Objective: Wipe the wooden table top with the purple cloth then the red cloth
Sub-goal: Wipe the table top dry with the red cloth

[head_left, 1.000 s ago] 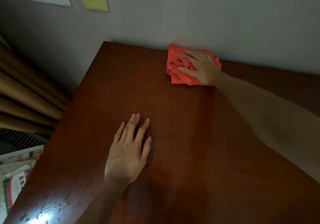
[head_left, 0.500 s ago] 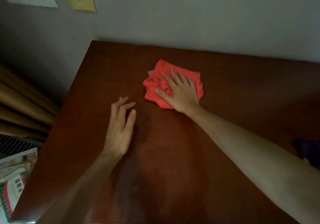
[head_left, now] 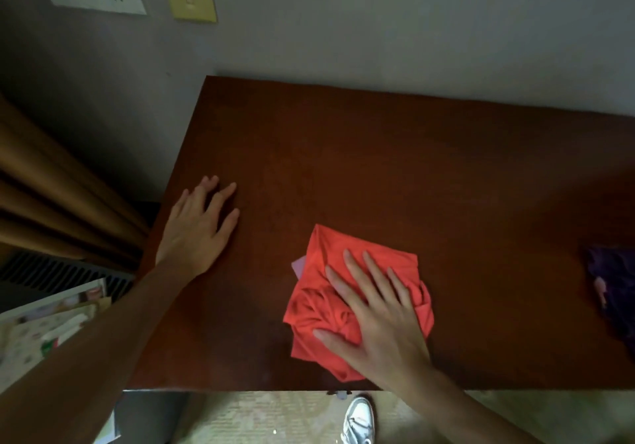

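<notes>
Wooden table top (head_left: 395, 175): against the wall. Red cloth (head_left: 330, 302): crumpled, near the front edge, under the right hand (head_left: 381, 320), flat, fingers spread. Left hand (head_left: 196, 227): open, palm down at the left edge. Purple cloth (head_left: 615, 289): right edge.

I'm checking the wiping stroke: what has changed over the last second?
The right hand has dragged the red cloth from the table's far edge by the wall toward the near edge, palm flat on it throughout. The left hand stays flat on the wood, now nearer the left edge. The purple cloth lies at the right.
</notes>
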